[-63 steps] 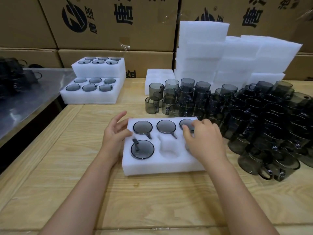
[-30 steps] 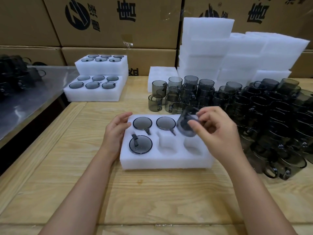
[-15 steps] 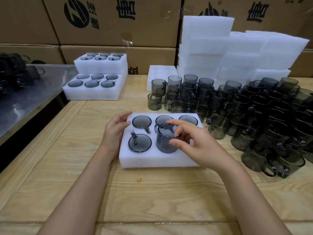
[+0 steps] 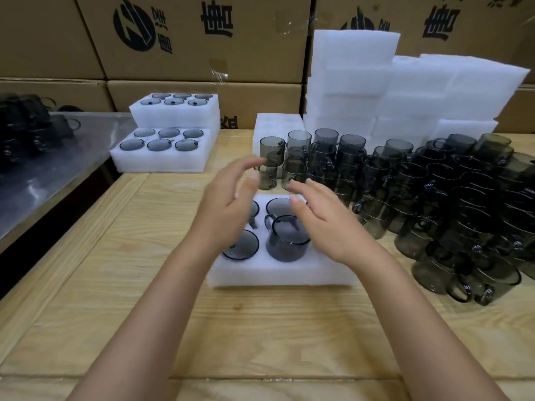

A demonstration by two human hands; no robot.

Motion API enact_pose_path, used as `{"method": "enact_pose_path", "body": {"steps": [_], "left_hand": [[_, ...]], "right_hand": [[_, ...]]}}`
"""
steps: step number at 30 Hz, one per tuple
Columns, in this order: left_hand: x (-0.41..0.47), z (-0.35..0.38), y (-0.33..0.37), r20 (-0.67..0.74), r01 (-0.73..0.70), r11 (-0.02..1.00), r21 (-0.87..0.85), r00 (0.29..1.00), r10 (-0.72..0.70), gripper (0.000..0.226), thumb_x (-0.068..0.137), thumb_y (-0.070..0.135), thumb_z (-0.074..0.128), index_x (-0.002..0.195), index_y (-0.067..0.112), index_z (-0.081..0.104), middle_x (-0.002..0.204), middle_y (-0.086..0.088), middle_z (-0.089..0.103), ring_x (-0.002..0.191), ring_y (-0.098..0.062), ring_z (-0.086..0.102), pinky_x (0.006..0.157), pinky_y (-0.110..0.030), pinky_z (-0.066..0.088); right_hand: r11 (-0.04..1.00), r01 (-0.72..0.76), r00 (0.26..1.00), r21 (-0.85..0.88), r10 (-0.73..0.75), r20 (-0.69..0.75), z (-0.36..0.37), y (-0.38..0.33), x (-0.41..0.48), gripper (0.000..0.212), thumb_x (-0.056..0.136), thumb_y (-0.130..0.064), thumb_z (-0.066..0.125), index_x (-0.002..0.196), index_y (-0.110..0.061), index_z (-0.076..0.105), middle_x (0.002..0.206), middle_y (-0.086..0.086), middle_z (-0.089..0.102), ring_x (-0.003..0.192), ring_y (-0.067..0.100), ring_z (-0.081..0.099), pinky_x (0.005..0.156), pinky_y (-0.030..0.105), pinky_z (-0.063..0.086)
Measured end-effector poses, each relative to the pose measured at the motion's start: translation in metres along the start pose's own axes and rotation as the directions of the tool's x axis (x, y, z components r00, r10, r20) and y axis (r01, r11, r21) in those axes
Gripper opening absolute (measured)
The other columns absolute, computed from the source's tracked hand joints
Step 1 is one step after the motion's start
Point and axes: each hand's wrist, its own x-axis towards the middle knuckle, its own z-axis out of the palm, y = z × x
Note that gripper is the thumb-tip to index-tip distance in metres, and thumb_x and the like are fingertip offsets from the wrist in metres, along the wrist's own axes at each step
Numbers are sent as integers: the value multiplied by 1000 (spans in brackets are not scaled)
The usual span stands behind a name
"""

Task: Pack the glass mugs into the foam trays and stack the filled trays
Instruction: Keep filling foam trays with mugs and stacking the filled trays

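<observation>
The right hand (image 4: 333,227) has released the smoky grey glass mug (image 4: 285,241) into the white foam tray (image 4: 283,273); the left hand (image 4: 228,209) has lifted off the tray.

Open tabletop (image 4: 260,328) in front and left of the foam tray (image 4: 283,273); loose mugs (image 4: 434,198) crowding right and behind; filled trays (image 4: 162,162) farther back-left; foam stack (image 4: 353,82) walling far behind.

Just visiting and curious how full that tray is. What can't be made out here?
Head view, all three:
1. Foam tray right-hand pockets: covered by the right hand.
2. Back-left mug: mostly behind the blurred left hand.
3. Loose mugs at right: overlapping, cut off by the frame edge, uncountable.
</observation>
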Motion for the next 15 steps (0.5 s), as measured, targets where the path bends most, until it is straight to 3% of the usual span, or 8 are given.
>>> {"method": "enact_pose_path", "body": {"steps": [1, 3, 6, 9, 15], "left_hand": [[3, 8, 12, 95, -84, 996, 32, 992, 80, 38, 94, 30, 39, 123, 19, 60, 122, 11, 59, 111, 7, 50, 87, -4, 37], [7, 26, 27, 287, -200, 974, 105, 944, 163, 43, 94, 31, 36, 127, 14, 59, 129, 4, 58, 121, -4, 49, 97, -20, 41], [8, 41, 19, 499, -168, 968, 184, 865, 55, 51, 92, 37, 28, 124, 14, 62, 130, 1, 60, 126, -14, 48, 108, -43, 31], [2, 45, -1, 567, -142, 956, 257, 823, -30, 57, 90, 38, 21, 122, 20, 64, 136, 5, 54, 134, -10, 38, 114, -39, 18], [1, 52, -2, 562, -219, 910, 352, 827, -19, 59, 88, 37, 18, 126, 24, 61, 144, 4, 47, 138, -10, 31, 115, -35, 13]], "right_hand": [[995, 5, 999, -99, 0, 53, 4, -5, 9, 44, 100, -37, 31, 142, -24, 37, 151, -7, 32, 144, 11, 11, 115, 30, 13], [933, 122, 984, -337, -68, 167, 12, -12, 22, 47, 98, -28, 34, 144, -19, 32, 152, 3, 27, 142, 24, 16, 116, 37, 15], [828, 205, 947, -523, -32, 320, 24, -14, 26, 57, 98, -28, 35, 150, -15, 15, 155, 9, 15, 142, 23, 11, 114, 29, -7], [767, 177, 925, -616, 85, 372, 34, -8, 23, 70, 98, -36, 34, 151, -17, -7, 159, 7, -9, 145, 24, -8, 118, 38, -3], [731, 216, 933, -647, 41, 358, 36, -4, 20, 76, 96, -42, 37, 150, -18, -11, 157, 4, -17, 145, 22, -14, 118, 41, -1]]}}
